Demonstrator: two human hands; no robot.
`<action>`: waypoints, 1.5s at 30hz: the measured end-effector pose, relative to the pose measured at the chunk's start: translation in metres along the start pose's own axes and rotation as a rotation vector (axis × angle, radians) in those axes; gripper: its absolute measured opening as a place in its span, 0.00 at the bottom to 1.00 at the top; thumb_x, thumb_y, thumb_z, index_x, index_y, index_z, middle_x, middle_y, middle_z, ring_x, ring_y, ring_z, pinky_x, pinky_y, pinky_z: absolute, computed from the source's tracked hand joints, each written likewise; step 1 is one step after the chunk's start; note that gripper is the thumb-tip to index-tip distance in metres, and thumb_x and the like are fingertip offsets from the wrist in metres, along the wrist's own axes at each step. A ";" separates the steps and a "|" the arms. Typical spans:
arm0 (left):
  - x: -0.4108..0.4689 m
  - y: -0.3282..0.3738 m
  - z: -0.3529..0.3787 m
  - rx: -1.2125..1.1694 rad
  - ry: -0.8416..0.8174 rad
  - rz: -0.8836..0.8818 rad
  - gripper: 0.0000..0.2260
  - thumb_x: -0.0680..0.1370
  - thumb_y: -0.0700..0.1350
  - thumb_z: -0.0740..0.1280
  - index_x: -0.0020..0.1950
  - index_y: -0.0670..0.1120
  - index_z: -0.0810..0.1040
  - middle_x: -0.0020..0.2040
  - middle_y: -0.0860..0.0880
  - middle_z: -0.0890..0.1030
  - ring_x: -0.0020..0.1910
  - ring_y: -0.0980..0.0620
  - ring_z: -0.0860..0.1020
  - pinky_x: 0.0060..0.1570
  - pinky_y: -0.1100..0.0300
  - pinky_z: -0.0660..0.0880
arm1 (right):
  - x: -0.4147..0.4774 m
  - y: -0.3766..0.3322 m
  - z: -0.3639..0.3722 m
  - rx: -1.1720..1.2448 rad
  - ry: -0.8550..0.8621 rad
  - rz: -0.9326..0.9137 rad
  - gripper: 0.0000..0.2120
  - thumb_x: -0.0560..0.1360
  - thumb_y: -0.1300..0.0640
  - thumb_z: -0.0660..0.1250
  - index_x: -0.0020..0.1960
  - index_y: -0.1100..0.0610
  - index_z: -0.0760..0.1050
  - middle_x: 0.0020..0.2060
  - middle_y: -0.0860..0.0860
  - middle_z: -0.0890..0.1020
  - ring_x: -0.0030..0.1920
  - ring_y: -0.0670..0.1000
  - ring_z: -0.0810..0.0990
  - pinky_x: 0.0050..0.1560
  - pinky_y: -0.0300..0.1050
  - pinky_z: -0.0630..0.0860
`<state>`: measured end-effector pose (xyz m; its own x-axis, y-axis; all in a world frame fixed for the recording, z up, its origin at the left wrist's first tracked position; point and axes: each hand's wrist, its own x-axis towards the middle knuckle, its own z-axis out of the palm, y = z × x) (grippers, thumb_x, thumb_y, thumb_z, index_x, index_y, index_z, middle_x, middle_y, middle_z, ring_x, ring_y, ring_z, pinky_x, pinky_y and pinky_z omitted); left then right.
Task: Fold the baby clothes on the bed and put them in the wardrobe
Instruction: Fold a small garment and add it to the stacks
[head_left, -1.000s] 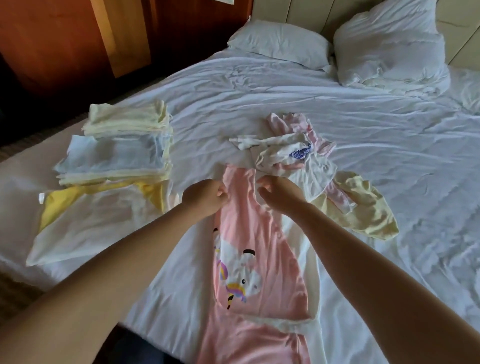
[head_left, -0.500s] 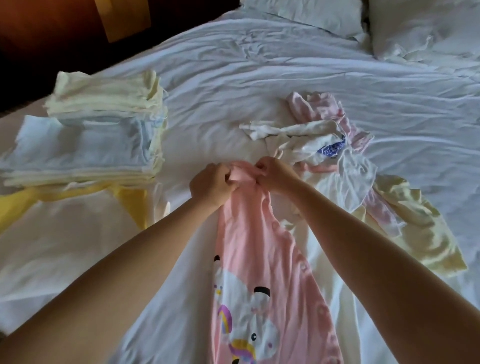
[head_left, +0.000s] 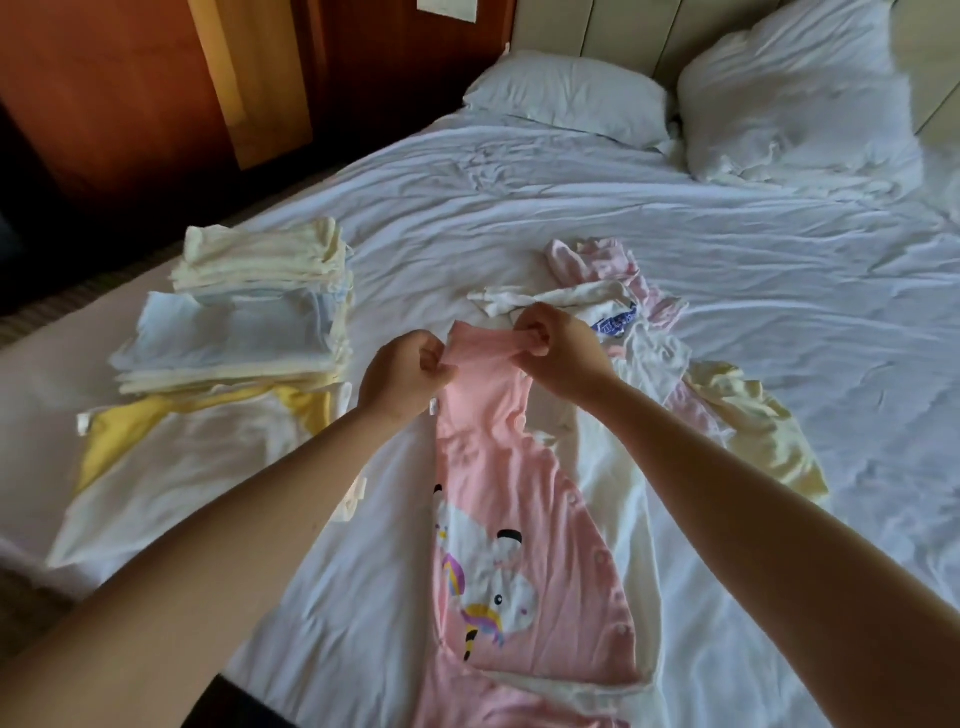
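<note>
as i watch, the left hand (head_left: 402, 379) and right hand (head_left: 561, 356) each pinch the top of the pink unicorn romper (head_left: 493, 488); a folded stack (head_left: 234, 332) sits left of it.

A pink baby suit (head_left: 498, 519) with a unicorn print is lying stretched along the white bed (head_left: 571, 208), its far end raised. 1 folded stack (head_left: 244, 322) is sitting left of it, a loose heap (head_left: 649, 353) right.

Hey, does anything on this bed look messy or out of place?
Nothing looks damaged. The folded stack sits tidy on the left; the only mess is the crumpled heap of unfolded clothes beside the right hand gripping the pink garment.
</note>
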<state>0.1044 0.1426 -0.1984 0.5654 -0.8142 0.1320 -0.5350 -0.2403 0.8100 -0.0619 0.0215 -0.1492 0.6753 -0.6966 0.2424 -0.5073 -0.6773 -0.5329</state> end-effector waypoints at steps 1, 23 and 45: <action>-0.009 0.003 -0.004 -0.002 -0.012 0.015 0.10 0.70 0.42 0.75 0.38 0.51 0.74 0.35 0.55 0.80 0.38 0.52 0.80 0.37 0.58 0.72 | -0.011 -0.005 -0.005 0.005 0.002 -0.011 0.08 0.68 0.62 0.70 0.45 0.52 0.77 0.40 0.48 0.81 0.42 0.54 0.80 0.39 0.49 0.77; -0.100 -0.017 0.014 0.446 -0.161 0.314 0.10 0.74 0.39 0.66 0.52 0.48 0.83 0.51 0.48 0.83 0.55 0.45 0.79 0.50 0.55 0.75 | -0.142 0.008 0.025 -0.246 -0.286 -0.062 0.13 0.74 0.52 0.66 0.58 0.47 0.80 0.59 0.45 0.80 0.63 0.48 0.75 0.60 0.45 0.73; -0.042 -0.032 0.042 0.639 -0.138 0.174 0.13 0.75 0.38 0.65 0.58 0.48 0.78 0.57 0.47 0.76 0.56 0.43 0.75 0.50 0.52 0.71 | -0.069 0.045 0.048 -0.333 -0.234 -0.084 0.18 0.70 0.55 0.65 0.59 0.45 0.80 0.57 0.45 0.82 0.63 0.50 0.73 0.68 0.47 0.59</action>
<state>0.0715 0.1620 -0.2545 0.3753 -0.9189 0.1213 -0.9008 -0.3307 0.2813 -0.1057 0.0510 -0.2291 0.8059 -0.5888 0.0625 -0.5646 -0.7960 -0.2182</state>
